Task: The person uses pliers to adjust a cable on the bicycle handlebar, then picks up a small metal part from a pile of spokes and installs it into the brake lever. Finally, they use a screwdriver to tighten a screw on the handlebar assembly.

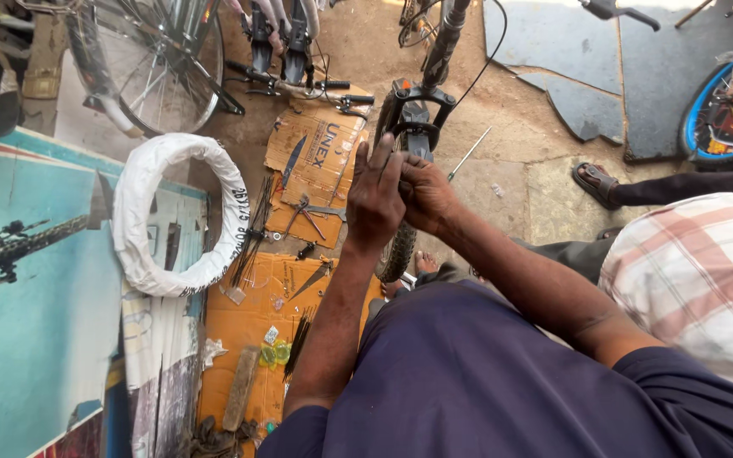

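Directly over the bicycle front wheel [398, 246], both hands meet. Left hand [375, 199] lies flat-fingered, fingers pointing up toward the fork [413, 114], palm side pressed to the tyre; not curled shut. Right hand [424, 193] is bunched beside it, touching the left; its fingers are tucked behind the left hand, so what it grips, if anything, cannot be told. Whatever sits between the two palms is hidden.

Wheel: only a strip of knobbly tyre shows below the hands; the top is covered by them, the bottom cut off by the person's dark shirt. Fork crown and one leg rise above the wheel; the upper end runs out of frame.

Left of the wheel, flattened cardboard [311, 174] on the ground, pliers [303, 212] on it, and a bundle of black spokes [252, 233] at its edge. Small bits lower on the cardboard are too small to name. Further left of the wheel, a white-wrapped tyre [181, 216]. Above that, a spoked wheel [159, 59], partly cropped.

Right of the wheel, another person's checked sleeve [697, 280] and a sandalled foot [597, 182]; body out of view. Far right, a blue-rimmed wheel [727, 114], cut by the frame edge.
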